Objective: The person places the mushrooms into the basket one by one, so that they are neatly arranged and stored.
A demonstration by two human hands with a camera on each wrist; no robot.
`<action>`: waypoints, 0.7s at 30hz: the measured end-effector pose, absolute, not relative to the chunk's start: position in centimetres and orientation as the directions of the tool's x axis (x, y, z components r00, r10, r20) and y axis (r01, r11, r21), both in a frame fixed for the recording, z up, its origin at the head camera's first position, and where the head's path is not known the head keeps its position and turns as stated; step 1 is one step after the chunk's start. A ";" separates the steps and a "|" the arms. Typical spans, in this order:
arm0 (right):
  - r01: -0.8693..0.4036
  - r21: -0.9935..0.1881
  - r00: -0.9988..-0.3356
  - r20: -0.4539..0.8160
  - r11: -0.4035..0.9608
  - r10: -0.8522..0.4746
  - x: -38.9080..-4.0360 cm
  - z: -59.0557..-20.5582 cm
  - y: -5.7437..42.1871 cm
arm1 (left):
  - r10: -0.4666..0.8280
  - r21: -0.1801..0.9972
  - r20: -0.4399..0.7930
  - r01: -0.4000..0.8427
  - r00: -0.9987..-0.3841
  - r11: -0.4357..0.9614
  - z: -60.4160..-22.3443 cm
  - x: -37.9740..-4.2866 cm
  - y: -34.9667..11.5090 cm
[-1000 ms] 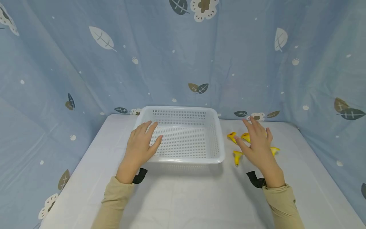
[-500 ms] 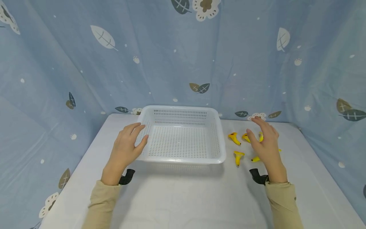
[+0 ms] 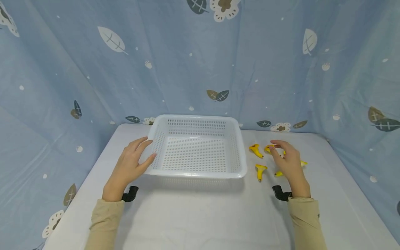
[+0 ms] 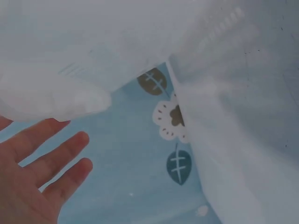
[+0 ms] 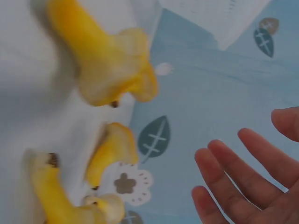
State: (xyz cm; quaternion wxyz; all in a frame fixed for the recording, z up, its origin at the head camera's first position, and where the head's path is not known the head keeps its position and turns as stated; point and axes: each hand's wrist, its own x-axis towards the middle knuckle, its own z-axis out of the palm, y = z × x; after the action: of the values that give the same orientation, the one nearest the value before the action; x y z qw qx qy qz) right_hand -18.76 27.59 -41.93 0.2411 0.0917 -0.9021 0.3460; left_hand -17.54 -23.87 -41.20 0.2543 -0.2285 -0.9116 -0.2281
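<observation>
A white perforated plastic basket [image 3: 197, 174] sits on the table, holding nothing. My left hand [image 3: 128, 165] is beside its left rim, fingers spread and gently bent; whether the fingertips touch the rim, I cannot tell. Several small yellow banana-like pieces with dark tips lie right of the basket, among them one at the back left [image 3: 256, 150] and one in front of it [image 3: 260, 172]. Over the others hovers my right hand [image 3: 290, 165], thumb and fingers apart, partly covering them. The right wrist view shows a yellow piece [image 5: 103, 60] up close, with nothing in the hand [image 5: 252, 186].
A white cloth covers the table [image 3: 200, 215]. Blue patterned curtain [image 3: 193, 62] stands behind the table and along both sides. Black curved pieces show at the left wrist [image 3: 130, 193] and the right wrist [image 3: 280, 193].
My left hand has moved left, from over the basket to beside its left rim. The right hand shifted slightly right, then lowered over the yellow pieces with its fingers bending more.
</observation>
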 end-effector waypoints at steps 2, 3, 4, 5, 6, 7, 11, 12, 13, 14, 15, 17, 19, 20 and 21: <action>-0.298 -0.575 -0.892 0.452 0.762 -0.008 -18.8 -42.4 27.8 | 0.303 0.304 0.551 0.525 -0.777 0.795 -41.3 -17.5 -24.0; -0.286 -0.573 -0.903 0.430 0.768 -0.016 -18.8 -42.6 27.9 | 0.303 0.308 0.541 0.520 -0.784 0.796 -41.4 -17.5 -24.1; -0.280 -0.571 -0.911 0.412 0.772 -0.025 -18.8 -42.8 28.0 | 0.303 0.312 0.530 0.514 -0.792 0.799 -41.4 -17.5 -24.2; -0.267 -0.570 -0.920 0.390 0.777 -0.031 -18.8 -43.0 28.0 | 0.301 0.317 0.517 0.506 -0.801 0.802 -41.5 -17.6 -24.2; -0.252 -0.566 -0.930 0.365 0.785 -0.036 -18.8 -43.1 28.1 | 0.300 0.323 0.505 0.499 -0.809 0.804 -41.6 -17.6 -24.3; -0.236 -0.564 -0.940 0.338 0.791 -0.039 -18.7 -43.2 28.2 | 0.298 0.329 0.492 0.492 -0.818 0.806 -41.6 -17.6 -24.3; -0.169 -0.547 -0.975 0.215 0.820 -0.058 -18.5 -43.4 28.4 | 0.293 0.349 0.442 0.464 -0.848 0.814 -42.0 -17.6 -24.5; -0.154 -0.538 -0.981 0.181 0.829 -0.066 -18.5 -43.5 28.3 | 0.294 0.349 0.434 0.460 -0.852 0.816 -42.0 -17.6 -24.5; -0.142 -0.530 -0.986 0.150 0.836 -0.072 -18.5 -43.6 28.3 | 0.295 0.347 0.426 0.456 -0.855 0.819 -42.1 -17.7 -24.5; -0.132 -0.520 -0.989 0.121 0.844 -0.080 -18.6 -43.7 28.3 | 0.296 0.348 0.417 0.452 -0.859 0.822 -42.2 -17.7 -24.5; -0.120 -0.513 -0.992 0.092 0.850 -0.084 -18.7 -43.8 28.2 | 0.297 0.351 0.405 0.447 -0.865 0.823 -42.2 -17.7 -24.5; -0.105 -0.502 -0.994 0.041 0.859 -0.098 -18.8 -44.1 28.1 | 0.296 0.357 0.378 0.433 -0.877 0.827 -42.2 -17.7 -24.4; -0.093 -0.504 -0.994 -0.006 0.859 -0.111 -18.9 -44.3 28.0 | 0.293 0.371 0.342 0.415 -0.893 0.831 -42.1 -17.6 -24.4; -0.090 -0.509 -0.993 -0.024 0.856 -0.119 -18.9 -44.4 28.0 | 0.292 0.380 0.321 0.405 -0.901 0.832 -42.1 -17.6 -24.3; -0.088 -0.515 -0.991 -0.040 0.852 -0.126 -18.9 -44.4 28.0 | 0.292 0.385 0.302 0.396 -0.908 0.834 -42.0 -17.5 -24.3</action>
State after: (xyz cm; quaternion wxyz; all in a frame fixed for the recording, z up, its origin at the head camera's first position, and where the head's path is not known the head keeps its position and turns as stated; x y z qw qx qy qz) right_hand -18.88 27.98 -44.43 -0.0360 0.0558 -0.9617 0.2658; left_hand -17.54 -24.27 -41.99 0.1159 -0.1810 -0.9505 -0.2244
